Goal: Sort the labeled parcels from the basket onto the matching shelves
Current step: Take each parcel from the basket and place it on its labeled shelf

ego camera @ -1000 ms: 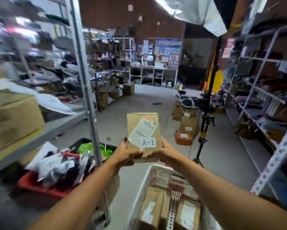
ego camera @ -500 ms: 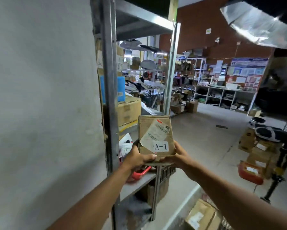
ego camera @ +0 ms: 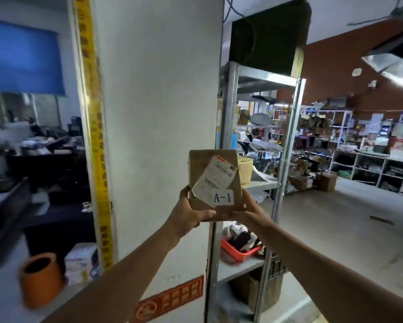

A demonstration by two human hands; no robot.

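Parcel (ego camera: 215, 183) marked A-1 stays clamped between left hand (ego camera: 188, 213) and right hand (ego camera: 250, 209), now held before the white pillar (ego camera: 158, 113) rather than over the basket; the person has turned left, probably hunting for shelf A-1, with the metal shelving (ego camera: 286, 141) just right of the pillar.

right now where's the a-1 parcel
In the head view the A-1 parcel is centre frame, held up by the left hand and right hand, before the white pillar.
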